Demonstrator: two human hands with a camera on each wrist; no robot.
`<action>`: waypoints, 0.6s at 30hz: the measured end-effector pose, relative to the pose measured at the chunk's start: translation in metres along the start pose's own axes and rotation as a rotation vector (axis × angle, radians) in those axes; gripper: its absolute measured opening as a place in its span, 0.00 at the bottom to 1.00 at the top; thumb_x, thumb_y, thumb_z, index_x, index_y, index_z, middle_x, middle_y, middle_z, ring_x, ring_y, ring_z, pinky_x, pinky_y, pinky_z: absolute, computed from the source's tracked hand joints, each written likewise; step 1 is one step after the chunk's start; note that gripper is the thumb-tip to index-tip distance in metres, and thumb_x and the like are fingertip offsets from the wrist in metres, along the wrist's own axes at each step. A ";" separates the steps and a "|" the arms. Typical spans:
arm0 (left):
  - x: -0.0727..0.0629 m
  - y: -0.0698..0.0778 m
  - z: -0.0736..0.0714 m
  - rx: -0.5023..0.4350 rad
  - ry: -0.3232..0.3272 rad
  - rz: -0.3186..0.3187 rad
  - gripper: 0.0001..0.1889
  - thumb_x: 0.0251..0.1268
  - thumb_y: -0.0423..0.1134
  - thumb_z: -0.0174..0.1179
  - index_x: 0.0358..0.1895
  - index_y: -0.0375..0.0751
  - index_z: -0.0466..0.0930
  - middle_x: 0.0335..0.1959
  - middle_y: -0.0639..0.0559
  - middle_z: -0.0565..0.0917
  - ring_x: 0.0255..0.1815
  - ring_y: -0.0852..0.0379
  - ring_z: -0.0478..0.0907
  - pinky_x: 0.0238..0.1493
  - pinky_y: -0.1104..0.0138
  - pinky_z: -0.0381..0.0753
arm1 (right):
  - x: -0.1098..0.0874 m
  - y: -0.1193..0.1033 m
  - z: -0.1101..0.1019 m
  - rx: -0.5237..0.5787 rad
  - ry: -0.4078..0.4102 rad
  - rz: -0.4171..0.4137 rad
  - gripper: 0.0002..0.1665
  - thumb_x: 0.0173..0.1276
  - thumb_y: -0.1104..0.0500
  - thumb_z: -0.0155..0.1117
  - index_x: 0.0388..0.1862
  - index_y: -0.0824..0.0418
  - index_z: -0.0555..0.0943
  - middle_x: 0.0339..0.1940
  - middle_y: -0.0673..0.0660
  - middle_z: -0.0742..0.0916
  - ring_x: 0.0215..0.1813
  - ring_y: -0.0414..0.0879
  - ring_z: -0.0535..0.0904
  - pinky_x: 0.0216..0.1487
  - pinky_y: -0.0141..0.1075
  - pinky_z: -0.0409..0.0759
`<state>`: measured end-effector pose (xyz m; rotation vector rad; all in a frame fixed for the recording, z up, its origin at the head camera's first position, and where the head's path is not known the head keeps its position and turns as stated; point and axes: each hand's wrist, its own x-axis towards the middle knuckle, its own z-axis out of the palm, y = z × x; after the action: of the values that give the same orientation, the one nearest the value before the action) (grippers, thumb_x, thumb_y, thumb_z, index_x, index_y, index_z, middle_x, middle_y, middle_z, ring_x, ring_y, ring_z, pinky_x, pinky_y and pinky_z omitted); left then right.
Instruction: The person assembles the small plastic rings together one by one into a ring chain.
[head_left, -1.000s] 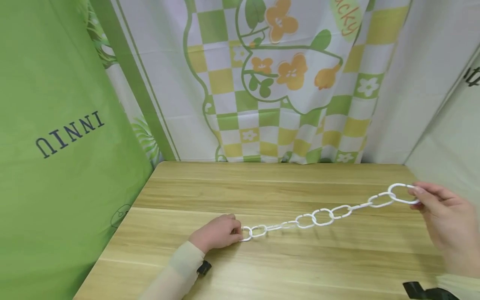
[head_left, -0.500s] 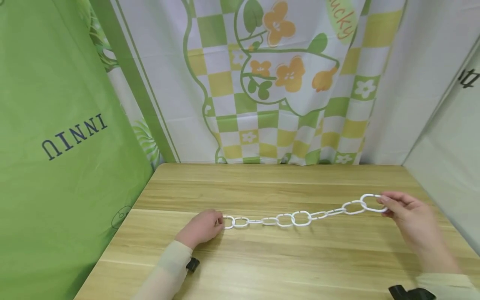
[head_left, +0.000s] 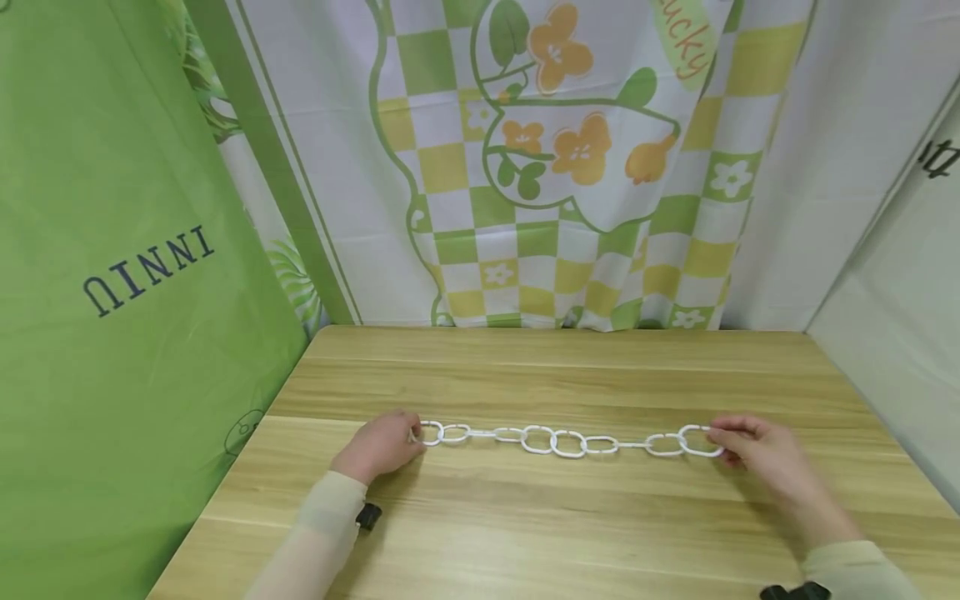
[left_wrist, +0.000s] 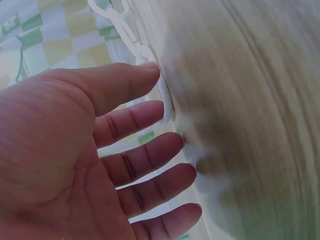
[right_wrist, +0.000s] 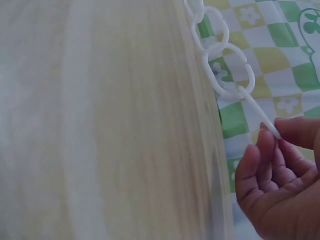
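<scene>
A white plastic chain (head_left: 568, 443) of several oval links stretches from left to right across the wooden table (head_left: 555, 533). At its left end my left hand (head_left: 380, 444) holds the last link between thumb and index finger; the left wrist view shows the other fingers (left_wrist: 162, 187) extended, close to the tabletop. My right hand (head_left: 768, 462) pinches the link at the opposite end. Thumb and index finger meet on that link (right_wrist: 260, 115) in the right wrist view, where the remaining fingers are curled. The links between the hands look low over the wood or lying on it.
Behind the table hangs a checked curtain (head_left: 577, 250) with orange flowers. Green fabric (head_left: 150, 400) borders the left side, and a pale cloth (head_left: 907, 300) the right. Black wrist devices (head_left: 368, 516) sit below both hands.
Both hands have shifted left with the chain between them. The right hand has come down, so the chain, earlier slanting up to the right, now runs nearly level.
</scene>
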<state>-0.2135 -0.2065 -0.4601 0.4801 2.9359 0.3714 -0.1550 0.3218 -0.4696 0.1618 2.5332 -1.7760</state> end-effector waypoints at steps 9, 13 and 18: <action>0.003 -0.007 -0.001 -0.082 -0.031 0.005 0.12 0.66 0.45 0.64 0.43 0.40 0.80 0.26 0.56 0.76 0.26 0.58 0.70 0.33 0.62 0.74 | 0.001 0.003 -0.001 -0.105 -0.049 0.060 0.24 0.72 0.62 0.59 0.55 0.82 0.71 0.35 0.56 0.85 0.33 0.44 0.80 0.35 0.36 0.83; 0.002 -0.007 -0.007 -0.143 -0.039 0.006 0.11 0.67 0.44 0.62 0.43 0.40 0.79 0.23 0.55 0.75 0.24 0.58 0.70 0.29 0.62 0.73 | 0.001 0.003 -0.006 -0.149 -0.025 0.059 0.25 0.74 0.59 0.58 0.57 0.80 0.71 0.34 0.54 0.84 0.33 0.41 0.78 0.33 0.35 0.80; 0.004 -0.003 -0.016 -0.155 -0.019 -0.003 0.11 0.69 0.43 0.60 0.46 0.40 0.80 0.34 0.50 0.81 0.33 0.55 0.76 0.41 0.56 0.79 | 0.002 -0.006 -0.010 -0.153 -0.031 0.013 0.27 0.77 0.54 0.54 0.59 0.78 0.70 0.40 0.58 0.84 0.36 0.42 0.79 0.35 0.35 0.81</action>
<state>-0.2208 -0.2114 -0.4457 0.4556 2.8607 0.5850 -0.1572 0.3289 -0.4611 0.1434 2.6258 -1.5587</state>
